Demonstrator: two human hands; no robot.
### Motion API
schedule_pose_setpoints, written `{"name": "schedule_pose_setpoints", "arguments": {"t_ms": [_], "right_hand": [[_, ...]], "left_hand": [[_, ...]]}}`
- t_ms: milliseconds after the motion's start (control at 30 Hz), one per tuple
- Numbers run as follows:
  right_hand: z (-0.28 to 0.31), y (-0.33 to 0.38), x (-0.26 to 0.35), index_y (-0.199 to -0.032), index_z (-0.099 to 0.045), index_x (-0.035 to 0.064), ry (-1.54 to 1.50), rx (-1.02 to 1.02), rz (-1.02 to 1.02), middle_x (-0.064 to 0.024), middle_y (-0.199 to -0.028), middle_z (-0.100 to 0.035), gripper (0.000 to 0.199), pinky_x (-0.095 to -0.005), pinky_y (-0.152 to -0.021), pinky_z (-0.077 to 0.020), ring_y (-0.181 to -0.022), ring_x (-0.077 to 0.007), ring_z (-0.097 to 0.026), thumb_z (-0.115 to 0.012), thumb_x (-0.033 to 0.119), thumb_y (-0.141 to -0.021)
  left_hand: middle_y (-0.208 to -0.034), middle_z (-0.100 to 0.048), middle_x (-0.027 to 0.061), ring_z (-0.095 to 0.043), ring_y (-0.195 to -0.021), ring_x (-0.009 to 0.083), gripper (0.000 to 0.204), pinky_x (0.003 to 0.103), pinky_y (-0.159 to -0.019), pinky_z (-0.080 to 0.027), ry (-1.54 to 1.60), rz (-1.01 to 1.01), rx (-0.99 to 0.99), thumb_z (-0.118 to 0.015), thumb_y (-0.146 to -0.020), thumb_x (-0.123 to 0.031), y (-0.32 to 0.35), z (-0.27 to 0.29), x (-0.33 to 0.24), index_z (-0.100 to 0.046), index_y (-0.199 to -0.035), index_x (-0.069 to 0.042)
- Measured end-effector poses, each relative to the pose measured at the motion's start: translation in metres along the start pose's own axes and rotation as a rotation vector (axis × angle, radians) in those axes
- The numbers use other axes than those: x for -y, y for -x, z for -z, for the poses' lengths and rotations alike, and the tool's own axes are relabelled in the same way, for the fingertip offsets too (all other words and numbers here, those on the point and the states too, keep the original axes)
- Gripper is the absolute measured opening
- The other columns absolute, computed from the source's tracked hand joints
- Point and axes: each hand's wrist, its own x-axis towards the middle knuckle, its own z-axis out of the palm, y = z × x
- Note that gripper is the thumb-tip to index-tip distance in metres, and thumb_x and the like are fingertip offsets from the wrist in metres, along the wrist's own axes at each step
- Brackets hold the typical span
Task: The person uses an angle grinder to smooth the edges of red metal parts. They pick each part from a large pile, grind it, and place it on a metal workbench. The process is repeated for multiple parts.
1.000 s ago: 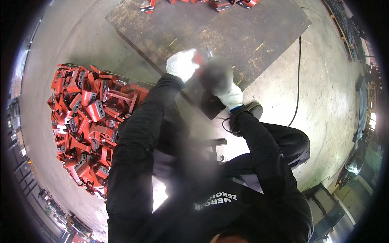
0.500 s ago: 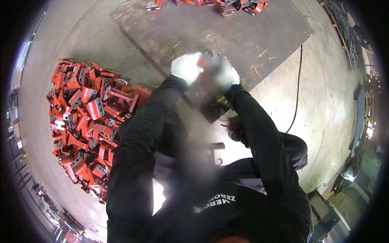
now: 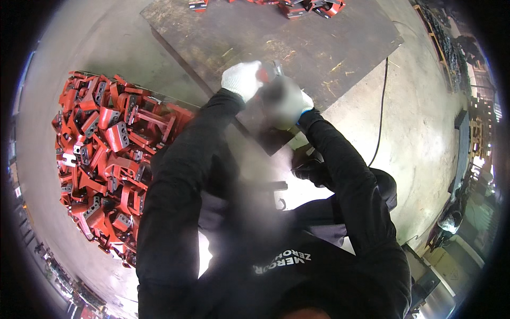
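Note:
My left hand (image 3: 240,80), in a white knit glove, is closed on a small red metal part (image 3: 263,75) above the near part of a dark metal plate (image 3: 255,34). Close beside it is my right hand (image 3: 297,103), gloved in white with a blue cuff edge. It looks curled round something, but a hazy smudge hides most of its fingers. A grey metal piece (image 3: 277,68) shows between the two hands; whether it belongs to the red part I cannot tell.
To my left is a large heap of red metal brackets (image 3: 106,165) with drilled dark faces. More red brackets (image 3: 297,8) lie on the plate's far side. A black cable (image 3: 381,117) runs over the floor at right. My boot (image 3: 313,173) is near the plate's corner.
The whole view has shifted slightly, so the heap and plate appear a little further left and up. Both hands stay together over the plate, with the grey piece between them somewhat plainer.

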Motion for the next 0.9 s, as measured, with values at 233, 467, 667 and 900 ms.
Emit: {"name": "schedule_pose_setpoints", "arguments": {"t_ms": [233, 467, 667, 900], "right_hand": [[0.044, 0.067, -0.007, -0.162, -0.032, 0.0198, -0.576, 0.066, -0.177, -0.0231, -0.115, -0.075, 0.103, -0.0480, -0.096, -0.0566, -0.110, -0.0426, -0.071, -0.079, 0.041, -0.073], [0.021, 0.064, -0.010, -0.154, -0.040, 0.0180, -0.801, -0.111, -0.515, -0.0241, -0.119, -0.074, 0.097, -0.0473, -0.098, -0.0563, -0.112, -0.0433, -0.071, -0.088, 0.044, -0.073], [0.002, 0.049, -0.011, -0.153, -0.041, 0.0205, -0.827, -0.176, -0.403, -0.0226, -0.114, -0.075, 0.095, -0.0468, -0.094, -0.0575, -0.107, -0.0428, -0.072, -0.088, 0.042, -0.074], [-0.014, 0.042, -0.024, -0.153, -0.042, 0.0207, -0.773, -0.226, -0.355, -0.0223, -0.107, -0.076, 0.097, -0.0478, -0.089, -0.0586, -0.103, -0.0430, -0.073, -0.090, 0.047, -0.072]], "left_hand": [[-0.117, -0.076, 0.0117, -0.071, -0.110, 0.0351, 0.046, 0.047, -0.092, -0.057, -0.026, 0.005, 0.000, -0.079, -0.087, -0.030, -0.002, -0.006, 0.004, -0.068, -0.127, -0.012], [-0.119, -0.076, 0.0118, -0.071, -0.110, 0.0348, 0.046, 0.047, -0.093, -0.057, -0.014, 0.001, -0.002, -0.079, -0.087, -0.030, -0.004, -0.008, 0.001, -0.068, -0.128, -0.012], [-0.120, -0.076, 0.0118, -0.071, -0.112, 0.0348, 0.044, 0.046, -0.093, -0.057, -0.043, 0.020, 0.015, -0.080, -0.087, -0.029, -0.007, -0.006, 0.001, -0.069, -0.126, -0.013], [-0.119, -0.076, 0.0106, -0.071, -0.111, 0.0347, 0.044, 0.046, -0.092, -0.057, -0.044, 0.051, 0.037, -0.080, -0.087, -0.030, -0.008, -0.003, 0.000, -0.069, -0.126, -0.014]]}}
